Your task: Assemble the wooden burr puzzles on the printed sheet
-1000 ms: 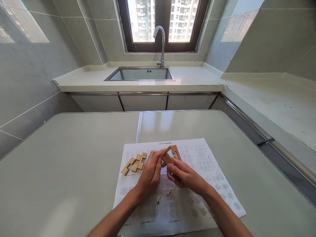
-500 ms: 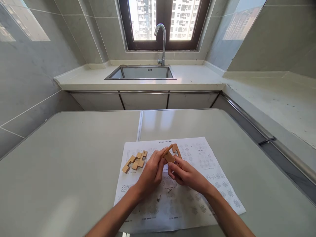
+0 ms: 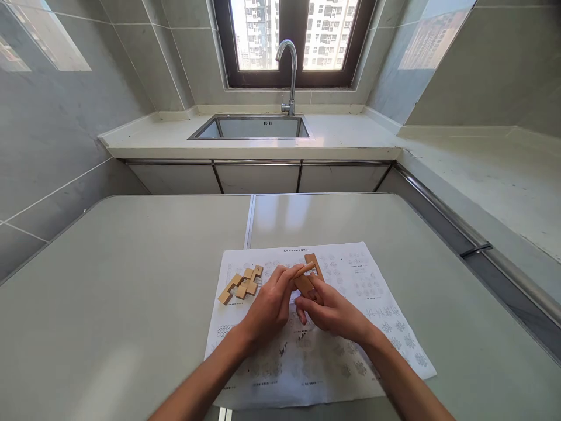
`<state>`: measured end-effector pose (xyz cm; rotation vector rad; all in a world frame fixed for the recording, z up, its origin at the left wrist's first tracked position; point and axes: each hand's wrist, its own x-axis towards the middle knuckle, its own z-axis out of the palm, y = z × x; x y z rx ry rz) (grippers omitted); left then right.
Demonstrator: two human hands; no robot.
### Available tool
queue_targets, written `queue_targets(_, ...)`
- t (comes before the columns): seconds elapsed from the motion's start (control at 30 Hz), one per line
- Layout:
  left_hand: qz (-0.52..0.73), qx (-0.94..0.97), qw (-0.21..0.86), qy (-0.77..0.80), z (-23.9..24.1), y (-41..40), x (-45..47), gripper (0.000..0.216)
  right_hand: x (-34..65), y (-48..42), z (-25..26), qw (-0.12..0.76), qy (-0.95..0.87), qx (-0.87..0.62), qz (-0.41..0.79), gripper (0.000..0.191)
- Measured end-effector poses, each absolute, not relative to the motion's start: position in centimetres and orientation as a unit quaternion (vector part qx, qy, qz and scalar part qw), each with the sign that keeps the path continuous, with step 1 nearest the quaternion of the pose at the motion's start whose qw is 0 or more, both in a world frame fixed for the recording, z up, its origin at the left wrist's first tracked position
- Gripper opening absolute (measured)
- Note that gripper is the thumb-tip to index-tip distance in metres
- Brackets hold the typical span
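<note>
My left hand (image 3: 275, 295) is closed around one side of some wooden puzzle pieces (image 3: 303, 285), with a thin stick-like piece tilted up at the top. My right hand (image 3: 326, 304) grips the same pieces from the right, its fingers curled beneath them. How the held pieces fit together is partly hidden by my fingers. Just behind lies another wooden piece (image 3: 312, 259) on the paper. To the left of my left hand, several notched wooden pieces (image 3: 241, 283) lie together on the printed sheet (image 3: 350, 327).
The sheet, covered in small printed diagrams, lies on a pale table (image 3: 131, 292) with a seam (image 3: 249, 222) running away from me. Beyond are a counter with a sink (image 3: 254, 138), a faucet (image 3: 293, 76) and a window. A second counter (image 3: 491, 169) runs along the right.
The thin piece at the top has tipped lower, and the held pieces have turned slightly to the right. My right fingers have shifted their hold. The loose pieces stay put.
</note>
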<state>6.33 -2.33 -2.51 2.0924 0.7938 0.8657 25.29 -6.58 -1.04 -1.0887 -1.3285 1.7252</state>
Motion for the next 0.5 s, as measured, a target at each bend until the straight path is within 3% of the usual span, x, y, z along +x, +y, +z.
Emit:
queue_targets(0.3,0.312,0.85,0.304,0.296,-3.6,-2.4,6.4,0.065,24.7,-6.7,-0.9,0.36,-0.495,-0.44,0.658,0.033)
queue_targets(0.5,0.359,0.821,0.234,0.377,-3.7,-2.7,6.5,0.056,24.6,-6.4,-0.3,0.369,-0.466,-0.452,0.665,0.039)
